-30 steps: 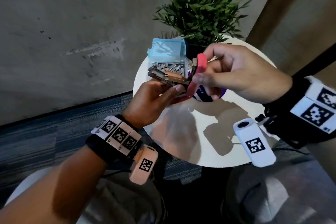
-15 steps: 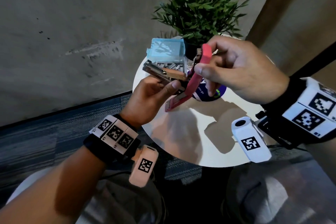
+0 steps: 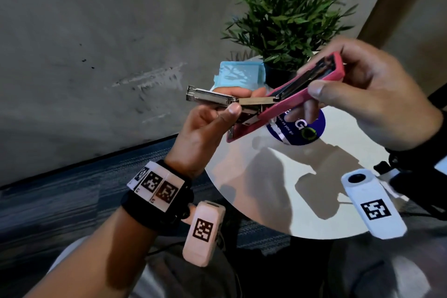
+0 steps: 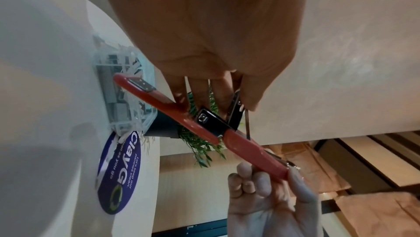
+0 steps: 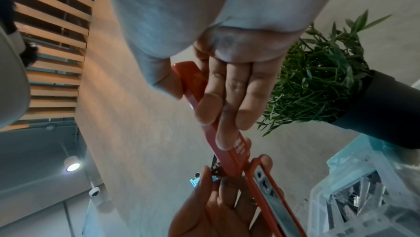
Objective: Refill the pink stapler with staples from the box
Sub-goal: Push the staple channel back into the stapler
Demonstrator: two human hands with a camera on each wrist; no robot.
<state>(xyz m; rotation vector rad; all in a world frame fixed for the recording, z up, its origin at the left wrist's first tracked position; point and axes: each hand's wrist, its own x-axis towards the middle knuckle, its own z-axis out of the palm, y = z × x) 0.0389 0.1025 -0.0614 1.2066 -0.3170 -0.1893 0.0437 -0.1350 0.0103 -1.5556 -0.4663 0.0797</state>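
The pink stapler (image 3: pixel 285 104) is held open in the air above the round white table (image 3: pixel 278 191). My left hand (image 3: pixel 235 104) pinches its metal magazine (image 3: pixel 210 98), which points left and lies about level. My right hand (image 3: pixel 314 100) pinches the pink top cover (image 3: pixel 321 80), swung up and back to the right. The pink base (image 4: pixel 145 88) hangs below, toward the table. Behind my left hand stands the clear staple box (image 4: pixel 122 108) with its blue lid (image 3: pixel 239 74) raised and staple strips inside. In the right wrist view my fingers (image 5: pixel 227 97) lie along the cover.
A potted plant (image 3: pixel 290 19) in a dark pot stands right behind the box. A round blue sticker (image 3: pixel 300 128) lies flat on the table under the stapler. A grey wall rises on the left, and striped carpet lies below the table's near edge.
My right hand has swung the pink cover up and back to the right, opening the stapler wide. Both hands rose a little, and the metal magazine now lies level.
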